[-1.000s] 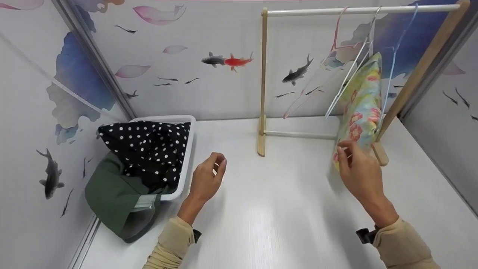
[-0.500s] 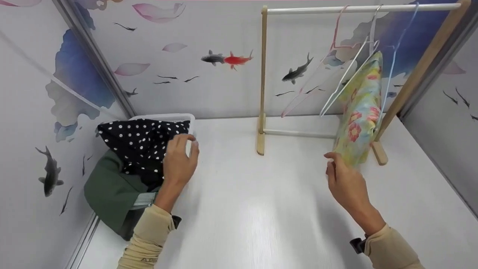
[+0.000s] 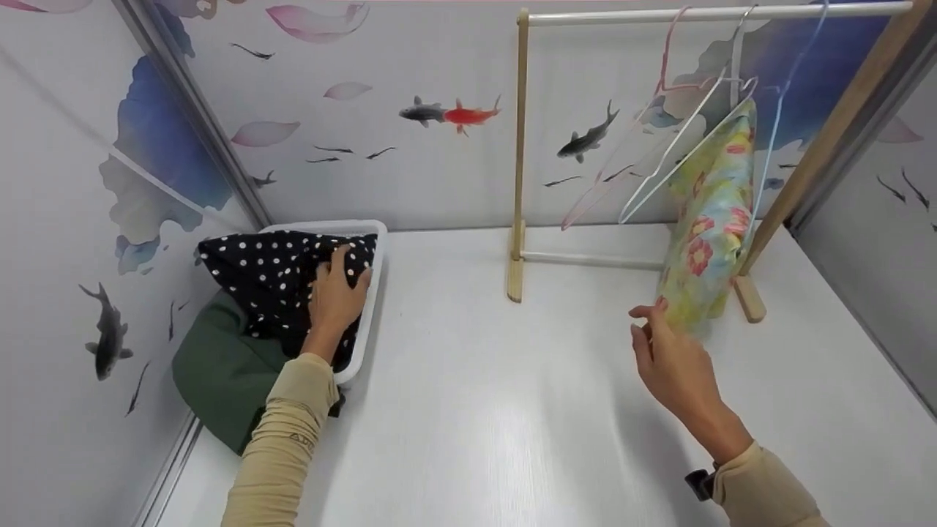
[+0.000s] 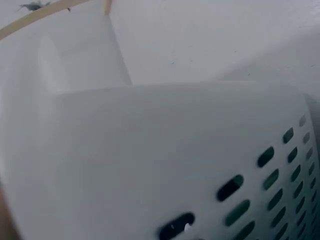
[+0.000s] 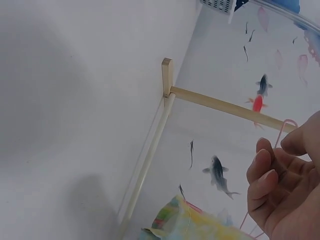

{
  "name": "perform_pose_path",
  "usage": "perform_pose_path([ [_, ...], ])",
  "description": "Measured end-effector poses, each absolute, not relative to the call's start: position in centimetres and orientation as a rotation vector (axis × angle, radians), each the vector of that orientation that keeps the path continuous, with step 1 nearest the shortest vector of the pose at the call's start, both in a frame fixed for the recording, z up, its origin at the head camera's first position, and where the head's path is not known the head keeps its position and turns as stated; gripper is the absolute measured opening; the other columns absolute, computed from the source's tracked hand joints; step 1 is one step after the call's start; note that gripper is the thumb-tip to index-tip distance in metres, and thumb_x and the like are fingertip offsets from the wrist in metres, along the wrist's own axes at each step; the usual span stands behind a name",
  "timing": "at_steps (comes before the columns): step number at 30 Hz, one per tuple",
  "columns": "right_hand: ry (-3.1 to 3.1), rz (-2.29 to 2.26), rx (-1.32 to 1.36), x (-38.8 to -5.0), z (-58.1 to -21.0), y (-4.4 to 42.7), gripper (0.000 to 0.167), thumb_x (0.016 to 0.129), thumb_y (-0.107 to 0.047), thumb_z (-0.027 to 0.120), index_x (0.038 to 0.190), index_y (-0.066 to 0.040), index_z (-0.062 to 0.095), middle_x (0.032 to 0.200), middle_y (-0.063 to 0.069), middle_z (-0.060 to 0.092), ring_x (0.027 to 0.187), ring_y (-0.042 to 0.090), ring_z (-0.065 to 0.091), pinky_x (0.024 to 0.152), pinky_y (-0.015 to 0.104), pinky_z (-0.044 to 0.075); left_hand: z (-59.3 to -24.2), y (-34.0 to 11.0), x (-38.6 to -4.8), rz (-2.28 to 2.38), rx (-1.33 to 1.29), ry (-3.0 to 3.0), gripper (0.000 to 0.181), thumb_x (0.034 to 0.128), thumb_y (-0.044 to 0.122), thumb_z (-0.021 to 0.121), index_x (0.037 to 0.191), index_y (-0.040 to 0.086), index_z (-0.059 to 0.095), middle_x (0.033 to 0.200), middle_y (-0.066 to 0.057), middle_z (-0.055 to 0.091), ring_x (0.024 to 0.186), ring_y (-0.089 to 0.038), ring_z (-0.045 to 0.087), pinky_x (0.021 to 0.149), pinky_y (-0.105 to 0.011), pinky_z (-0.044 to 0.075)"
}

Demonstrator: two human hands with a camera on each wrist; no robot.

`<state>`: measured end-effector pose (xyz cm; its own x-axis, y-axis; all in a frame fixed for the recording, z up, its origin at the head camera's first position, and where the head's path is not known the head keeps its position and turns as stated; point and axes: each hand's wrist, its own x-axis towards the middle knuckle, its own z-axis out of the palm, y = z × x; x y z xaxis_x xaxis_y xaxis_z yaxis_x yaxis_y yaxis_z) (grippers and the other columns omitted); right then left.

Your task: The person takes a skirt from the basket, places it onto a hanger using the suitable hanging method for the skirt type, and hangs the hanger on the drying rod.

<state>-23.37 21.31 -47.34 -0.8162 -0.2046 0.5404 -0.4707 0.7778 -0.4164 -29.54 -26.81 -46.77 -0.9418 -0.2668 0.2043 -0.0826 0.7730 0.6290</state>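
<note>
Polka-dot cloth point(image 3: 267, 265), touched by left hand point(image 3: 337, 296), fingers parted; right hand point(image 3: 679, 369) loosely curled near floral cloth point(image 3: 704, 234)

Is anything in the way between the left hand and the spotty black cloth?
No, nothing visible: the left hand is over the spotty black cloth, seemingly touching it. The white basket's rim stands beside them, not between.

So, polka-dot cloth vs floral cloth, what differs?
The polka-dot cloth is black with white dots; the floral cloth is yellow and blue with red flowers. The polka-dot cloth lies bunched in the white basket; the floral cloth hangs on the rack. Both are patterned fabric.
</note>
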Motion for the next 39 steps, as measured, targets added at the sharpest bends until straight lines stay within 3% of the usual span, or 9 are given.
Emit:
perform_pose_path([
  [4, -2.523, 0.764, 0.508, -23.2, -47.7, 21.4, 0.019, 0.097, -0.007, 0.056, 0.116, -0.006, 0.056, 0.068, -0.002, 0.055, 0.044, 0.009, 0.039, 0.041, 0.028, 0.034, -47.9, -27.1, -30.5, -0.98, 0.216, -2.783, 0.051, 0.1024, 0.031, 0.048, 0.151, 0.019, 0.035, 0.146, -0.026, 0.036, 0.134, -0.046, 0.031, 0.106, -0.06, 0.026],
  [8, -2.534, 0.748, 0.526, -23.0, -48.1, 21.5, 0.019, 0.096, -0.007, 0.057, 0.115, -0.006, 0.056, 0.066, -0.004, 0.052, 0.043, 0.008, 0.037, 0.041, 0.027, 0.033, -48.5, -27.4, -31.2, -0.975, 0.205, -2.742, 0.04, 0.1033, 0.022, 0.048, 0.142, 0.012, 0.05, 0.139, -0.019, 0.05, 0.129, -0.04, 0.041, 0.108, -0.053, 0.028],
  [12, -2.55, 0.725, 0.55, -22.9, -48.4, 21.6, 0.017, 0.096, -0.007, 0.059, 0.113, -0.006, 0.058, 0.066, -0.005, 0.052, 0.043, 0.007, 0.037, 0.041, 0.027, 0.034, -48.7, -27.4, -31.3, -0.962, 0.229, -2.636, 0.032, 0.1023, 0.012, 0.049, 0.132, 0.011, 0.06, 0.122, -0.017, 0.063, 0.094, -0.032, 0.061, 0.085, -0.045, 0.047],
  [16, -2.569, 0.717, 0.556, -22.9, -48.7, 21.6, 0.015, 0.095, -0.008, 0.06, 0.11, -0.006, 0.061, 0.066, -0.006, 0.051, 0.046, 0.008, 0.039, 0.043, 0.028, 0.035, -48.4, -27.1, -31.4, -0.974, 0.236, -2.535, 0.029, 0.1019, 0.007, 0.047, 0.124, 0.01, 0.066, 0.111, -0.015, 0.067, 0.071, -0.026, 0.057, 0.068, -0.039, 0.047],
  [27, -2.625, 0.715, 0.538, -22.6, -48.9, 22.1, 0.01, 0.095, -0.009, 0.062, 0.103, -0.006, 0.064, 0.071, -0.003, 0.058, 0.055, 0.01, 0.049, 0.05, 0.031, 0.041, -46.1, -25.9, -31.6, -1.073, 0.305, -2.409, 0.027, 0.1057, 0.01, 0.036, 0.117, 0.008, 0.06, 0.1, -0.017, 0.063, 0.078, -0.027, 0.054, 0.067, -0.038, 0.042],
  [34, -2.644, 0.734, 0.542, -22.3, -49.5, 22.2, 0.009, 0.095, -0.01, 0.062, 0.102, -0.006, 0.066, 0.072, -0.004, 0.058, 0.056, 0.009, 0.049, 0.05, 0.031, 0.042, -43.0, -24.2, -31.5, -1.185, 0.186, -2.263, 0.024, 0.1054, 0.008, 0.035, 0.111, 0.004, 0.058, 0.109, -0.014, 0.063, 0.087, -0.026, 0.056, 0.077, -0.037, 0.043],
  [39, -2.647, 0.729, 0.528, -22.2, -49.6, 22.5, 0.008, 0.095, -0.01, 0.062, 0.101, -0.007, 0.066, 0.072, -0.003, 0.059, 0.056, 0.009, 0.05, 0.051, 0.032, 0.042, -40.5, -22.9, -31.1, -1.247, 0.115, -2.164, 0.024, 0.1058, 0.009, 0.034, 0.112, 0.004, 0.057, 0.114, -0.011, 0.062, 0.103, -0.022, 0.058, 0.087, -0.035, 0.044],
])
